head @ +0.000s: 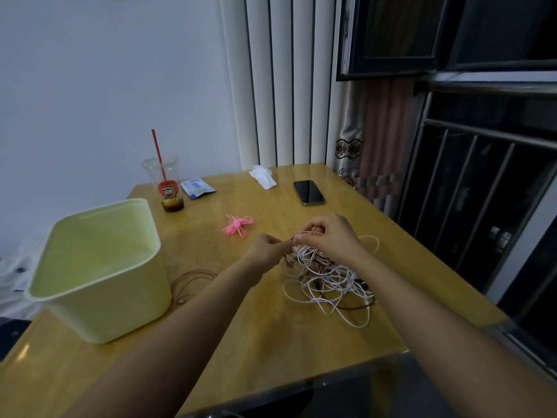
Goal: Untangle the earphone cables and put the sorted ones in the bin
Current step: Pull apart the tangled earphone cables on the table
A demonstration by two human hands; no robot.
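A tangle of white and reddish earphone cables (328, 279) lies on the wooden table (271, 327), right of centre. My left hand (265, 248) pinches a thin strand at the top of the tangle. My right hand (331, 236) grips the same bunch of cables from above, with its fingers curled round them. The two hands almost touch above the pile. A pale green bin (99, 267) stands open at the left. A loose brownish cable (193, 282) loops on the table beside the bin, partly hidden by my left forearm.
A pink bundled cable (238, 226) lies behind the hands. A phone (309, 193) lies face up at the back right. A plastic cup with a red straw (164, 185), a blue packet (197, 188) and a crumpled tissue (263, 176) sit along the far edge. Window bars are at the right.
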